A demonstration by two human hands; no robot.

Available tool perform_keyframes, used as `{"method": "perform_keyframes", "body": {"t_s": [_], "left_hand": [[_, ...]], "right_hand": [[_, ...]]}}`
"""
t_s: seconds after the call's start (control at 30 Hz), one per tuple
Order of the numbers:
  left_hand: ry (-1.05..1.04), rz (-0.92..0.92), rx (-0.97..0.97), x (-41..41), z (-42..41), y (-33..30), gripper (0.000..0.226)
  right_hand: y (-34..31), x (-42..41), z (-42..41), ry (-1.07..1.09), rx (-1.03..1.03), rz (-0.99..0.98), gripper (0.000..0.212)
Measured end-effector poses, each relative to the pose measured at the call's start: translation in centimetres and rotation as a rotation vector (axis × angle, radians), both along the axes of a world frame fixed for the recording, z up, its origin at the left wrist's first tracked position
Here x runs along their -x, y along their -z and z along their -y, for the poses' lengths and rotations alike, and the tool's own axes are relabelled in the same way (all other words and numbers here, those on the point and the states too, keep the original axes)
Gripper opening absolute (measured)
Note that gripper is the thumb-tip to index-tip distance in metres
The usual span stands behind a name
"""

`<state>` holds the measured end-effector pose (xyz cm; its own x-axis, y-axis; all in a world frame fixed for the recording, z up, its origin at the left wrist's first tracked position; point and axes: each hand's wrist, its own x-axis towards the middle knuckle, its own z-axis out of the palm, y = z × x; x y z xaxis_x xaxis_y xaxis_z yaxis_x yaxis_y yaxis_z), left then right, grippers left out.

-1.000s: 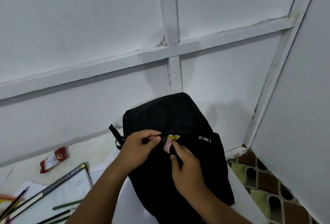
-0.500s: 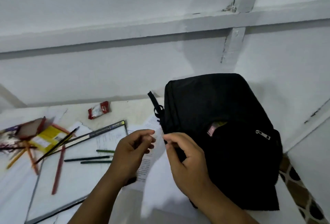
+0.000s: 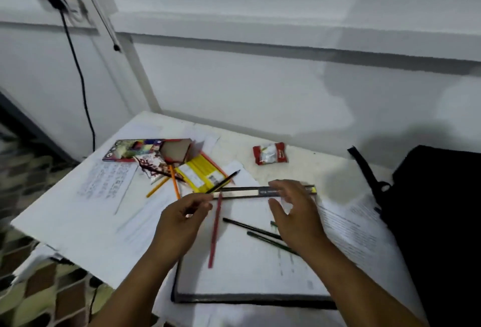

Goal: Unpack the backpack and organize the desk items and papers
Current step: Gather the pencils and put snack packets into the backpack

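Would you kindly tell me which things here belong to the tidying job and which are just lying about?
Part of the job:
black backpack
loose pencils
printed papers
pencil box
yellow packet
clipboard

Just lying about:
red snack wrapper
black cable

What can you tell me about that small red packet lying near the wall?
The red packet is a small, crinkly wrapper, shiny like foil or plastic, red at both ends with a white and silvery middle. It looks sealed and slightly puffed. It lies flat on the white desk close to the wall, apart from the papers and pencils; neither hand touches it.
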<state>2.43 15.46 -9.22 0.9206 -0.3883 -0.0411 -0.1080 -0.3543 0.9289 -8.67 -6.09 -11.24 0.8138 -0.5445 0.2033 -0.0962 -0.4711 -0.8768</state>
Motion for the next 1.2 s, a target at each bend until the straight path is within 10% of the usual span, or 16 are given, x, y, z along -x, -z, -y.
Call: {"method": "perform_keyframes", "body": {"t_s": [0.4,0.77,1.03,1.2], "left_hand": [[-0.066,0.118,-0.182,-10.6,-5.2,2.0,0.025],[-0.155,0.397,-0.601,-19.8,-5.2,3.8,0.034],[-0.095,0.548,-0.508,-22.3,-5.7,2.9,0.03],[-0.092,0.389,-0.719,-22.2,-5.7,3.0,0.033]], "right_hand": [[2.8,-14.9,4.3,0.405,0.132,-0.533,0.034],[3.5,-15.2,2.2,0.309,0.207,-0.144,0.026],[3.1,-12.5,-2.9,0.293,0.369,0.099,0.019],[2.6,-9.0,-4.6,0.263,0.326,0.111,0.023]]}}
